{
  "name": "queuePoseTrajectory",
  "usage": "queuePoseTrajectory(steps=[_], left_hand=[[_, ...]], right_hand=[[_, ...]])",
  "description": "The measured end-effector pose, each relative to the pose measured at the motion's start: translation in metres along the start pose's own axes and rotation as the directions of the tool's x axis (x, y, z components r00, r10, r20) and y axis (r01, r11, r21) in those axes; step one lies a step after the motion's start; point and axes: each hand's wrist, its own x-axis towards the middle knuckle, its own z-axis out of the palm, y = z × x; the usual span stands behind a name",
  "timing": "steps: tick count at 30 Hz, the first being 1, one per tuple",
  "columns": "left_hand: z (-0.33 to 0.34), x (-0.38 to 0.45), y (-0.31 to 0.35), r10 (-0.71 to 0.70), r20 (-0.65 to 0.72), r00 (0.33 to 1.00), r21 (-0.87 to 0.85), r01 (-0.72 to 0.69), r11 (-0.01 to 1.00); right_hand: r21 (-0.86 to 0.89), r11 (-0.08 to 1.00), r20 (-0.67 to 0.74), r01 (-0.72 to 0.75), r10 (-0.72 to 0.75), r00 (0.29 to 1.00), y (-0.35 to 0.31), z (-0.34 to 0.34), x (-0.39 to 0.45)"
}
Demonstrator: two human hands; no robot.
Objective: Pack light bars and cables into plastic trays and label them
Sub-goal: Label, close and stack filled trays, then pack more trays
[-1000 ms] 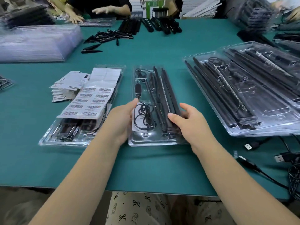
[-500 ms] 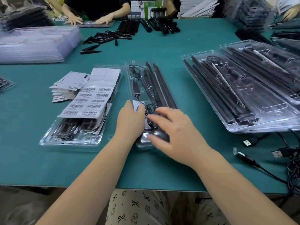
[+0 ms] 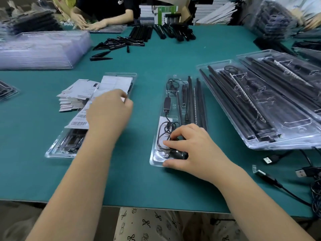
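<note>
Head view over a green table (image 3: pixel 156 185). Centre: clear plastic tray (image 3: pixel 157 164), long axis running away from the viewer, holding black light bars (image 3: pixel 199 105) on its right side and a coiled black cable (image 3: pixel 164 134) with inline controller (image 3: pixel 167 104) on its left. Right hand (image 3: pixel 189 148) resting on the near end of this tray, fingers curled down onto the cable coil, thumb along the near rim; near ends of the bars hidden beneath it. Left hand (image 3: pixel 109 110) blurred by motion, over the barcode label sheet (image 3: pixel 79 122), fingertips drawn together at a white edge; impossible to tell whether a label is actually pinched. Label sheet lying on a second packed tray (image 3: pixel 57 150), most of its contents covered. Stack of label sheets (image 3: pixel 76 94) just beside, to the left. Right: overlapping filled trays (image 3: pixel 260 108), cut off at the frame edge. Loose USB cables (image 3: pixel 278 181) at the near right. Far side: empty tray stack (image 3: pixel 41 49), loose black parts (image 3: pixel 119 44), another person's hands (image 3: pixel 90 23), all soft in focus
</note>
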Motion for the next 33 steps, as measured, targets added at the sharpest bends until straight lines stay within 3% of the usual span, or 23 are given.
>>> queuePoseTrajectory(steps=[2,4,7,14,16,17,19,21,23,26,28,30,33], left_hand=[[-0.013,0.031,-0.020,-0.122,0.036,0.992,0.075,0.120,0.990],[-0.018,0.051,-0.032,-0.224,0.176,0.959,0.173,0.193,0.966],[-0.015,0.060,-0.038,-0.266,0.366,0.892,0.203,0.202,0.958],[-0.021,0.062,-0.037,-0.276,0.310,0.910,0.150,0.239,0.959],[-0.026,0.061,-0.038,-0.259,0.278,0.925,0.060,0.252,0.966],[-0.028,0.060,-0.038,-0.271,0.295,0.916,-0.064,0.302,0.951],[-0.032,0.055,-0.038,-0.282,0.434,0.856,-0.426,0.470,0.773],[-0.029,0.050,-0.036,-0.201,0.520,0.830,-0.631,0.532,0.565],[-0.020,0.043,-0.028,-0.102,0.557,0.824,-0.704,0.533,0.470],[-0.007,0.030,-0.017,-0.018,0.587,0.810,-0.734,0.541,0.410],[-0.002,0.022,-0.016,0.033,0.624,0.781,-0.722,0.559,0.407],[-0.001,0.016,-0.015,0.103,0.629,0.770,-0.715,0.522,0.466],[0.000,0.011,-0.008,0.150,0.611,0.777,-0.741,0.495,0.454]], right_hand=[[0.042,0.999,0.030,0.011,-0.013,0.999,0.004,-0.002,0.000],[0.080,0.997,0.059,0.013,-0.017,0.998,0.006,-0.004,-0.001],[0.100,0.995,0.091,0.010,-0.020,0.996,0.008,-0.004,-0.002],[0.124,0.992,0.094,-0.007,-0.004,0.996,0.008,-0.006,-0.001],[0.135,0.991,0.090,-0.018,0.006,0.996,0.008,-0.008,0.001],[0.143,0.989,0.092,-0.031,0.017,0.996,0.007,-0.009,0.004],[0.147,0.988,0.126,-0.054,0.035,0.991,0.004,-0.014,0.010],[0.125,0.990,0.155,-0.066,0.046,0.987,0.000,-0.021,0.019],[0.128,0.989,0.119,-0.072,0.057,0.991,-0.003,-0.026,0.033],[0.211,0.970,0.017,-0.119,0.118,0.993,-0.006,-0.024,0.059],[0.265,0.952,-0.047,-0.156,0.174,0.984,-0.010,-0.020,0.074],[0.301,0.933,-0.097,-0.199,0.238,0.966,-0.012,-0.016,0.087],[0.223,0.939,-0.110,-0.264,0.293,0.950,-0.012,-0.012,0.103]])
